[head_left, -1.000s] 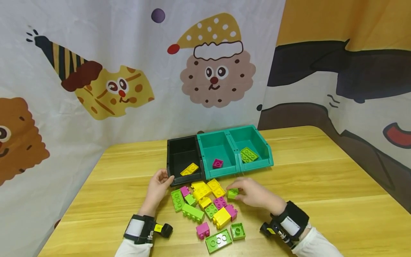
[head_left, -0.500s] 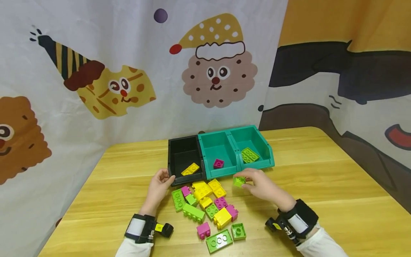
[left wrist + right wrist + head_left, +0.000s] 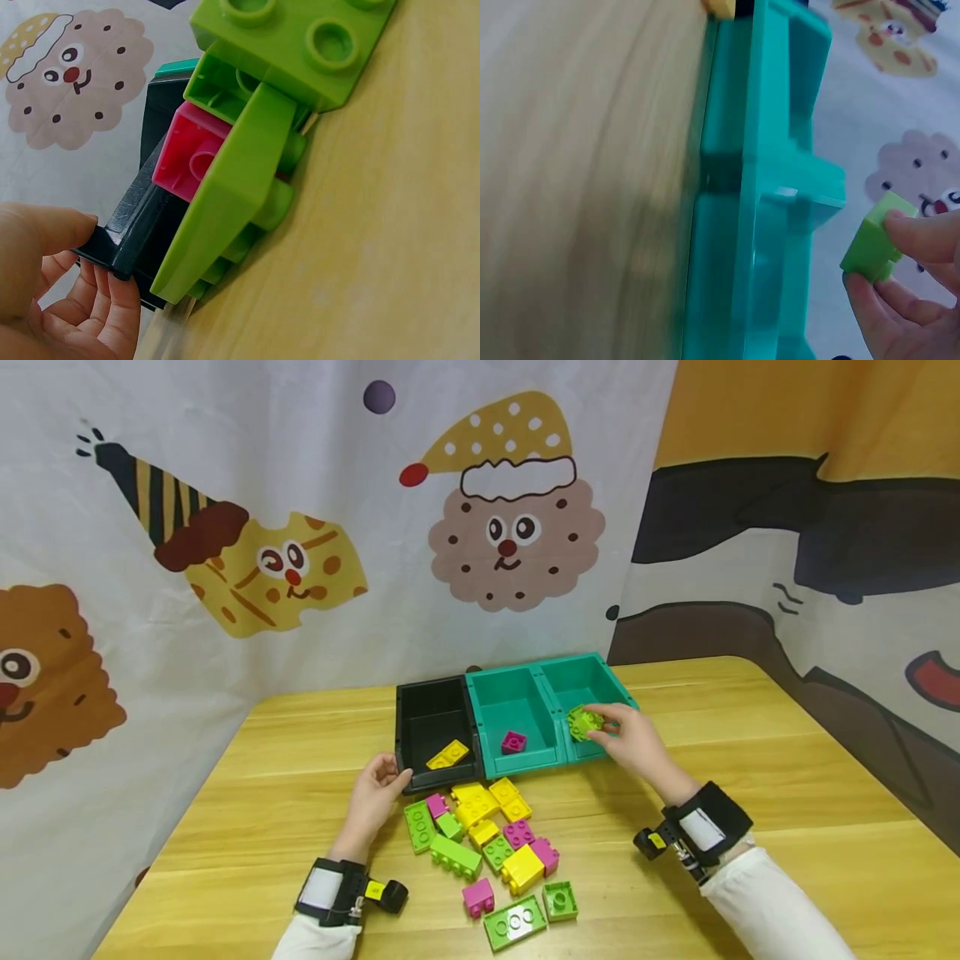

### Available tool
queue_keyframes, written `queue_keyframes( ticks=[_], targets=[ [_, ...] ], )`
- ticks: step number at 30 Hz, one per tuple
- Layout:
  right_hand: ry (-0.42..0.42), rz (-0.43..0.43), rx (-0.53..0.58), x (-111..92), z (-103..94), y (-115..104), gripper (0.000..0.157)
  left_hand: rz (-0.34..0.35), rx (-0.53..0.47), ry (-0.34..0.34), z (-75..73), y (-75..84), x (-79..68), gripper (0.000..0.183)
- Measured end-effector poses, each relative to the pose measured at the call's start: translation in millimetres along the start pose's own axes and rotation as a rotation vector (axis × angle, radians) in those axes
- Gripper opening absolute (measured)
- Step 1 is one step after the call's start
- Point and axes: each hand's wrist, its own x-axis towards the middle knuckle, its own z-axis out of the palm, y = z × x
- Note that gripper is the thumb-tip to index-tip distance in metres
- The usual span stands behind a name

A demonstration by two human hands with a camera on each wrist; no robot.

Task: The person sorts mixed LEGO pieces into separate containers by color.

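Observation:
My left hand (image 3: 374, 793) grips the front left corner of the black bin (image 3: 435, 710), thumb on top of the rim and fingers beneath it. A green toy brick (image 3: 875, 238) is pinched between the thumb and fingers of my right hand (image 3: 632, 740). That hand is over the right teal bin (image 3: 577, 673), where a flat green brick lies, mostly hidden behind the held one. Inside the black bin is a flat yellow brick (image 3: 447, 754). The middle teal bin (image 3: 510, 692) holds a magenta brick (image 3: 513, 742).
In front of the bins lies a loose pile of bricks, among them a long green brick (image 3: 456, 857), a yellow brick (image 3: 522, 869) and a magenta brick (image 3: 478, 897). A green plate brick (image 3: 515, 922) lies nearest the front. A printed curtain (image 3: 300, 460) hangs behind the wooden table (image 3: 757, 760).
My right hand has lifted the green brick from the table beside the pile and carried it up and away to over the right teal bin. The left hand keeps its grip on the black bin.

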Motion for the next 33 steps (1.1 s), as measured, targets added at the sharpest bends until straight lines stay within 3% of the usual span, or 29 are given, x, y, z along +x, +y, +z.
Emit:
queue_keyframes(
  ticks=[10,14,21,33],
  targets=[
    [-0.053,0.022,-0.167,34,7.8,16,0.039,-0.006,-0.005,0.003,0.0,-0.9,0.2,0.021],
    [-0.085,0.067,-0.242,41,16.5,25,0.042,-0.004,0.002,0.005,0.1,-1.3,0.5,0.021],
    [-0.111,0.139,-0.321,47,27.1,36,0.041,-0.003,0.007,0.001,0.4,-2.0,0.9,0.021],
    [-0.124,0.129,-0.384,48,32.0,39,0.039,-0.003,-0.012,0.000,0.2,-1.3,2.0,0.021]
  ],
)
